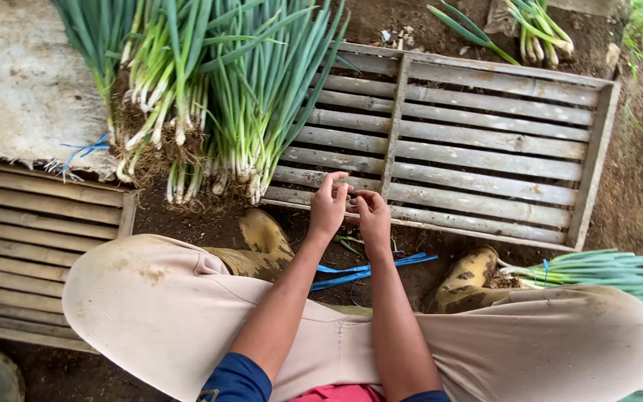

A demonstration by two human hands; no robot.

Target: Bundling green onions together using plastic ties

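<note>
My left hand (327, 205) and my right hand (373, 216) meet fingertip to fingertip over the near edge of a wooden slatted pallet (485, 141). The fingers of both are curled and pinch toward each other; whatever lies between them is too small to make out. Below the hands, blue plastic strips (366, 269) lie on the soil between my two muddy yellow boots (262, 238) (469, 277). Bunches of spring onions (210, 97), roots toward me, lie across the pallet's left end, just left of my left hand.
A second slatted pallet (31, 238) lies at the left beside my left knee. A grey sack (16, 82) covers the top left. More spring onions lie by my right boot (604, 268) and on the soil at the top right (537, 30).
</note>
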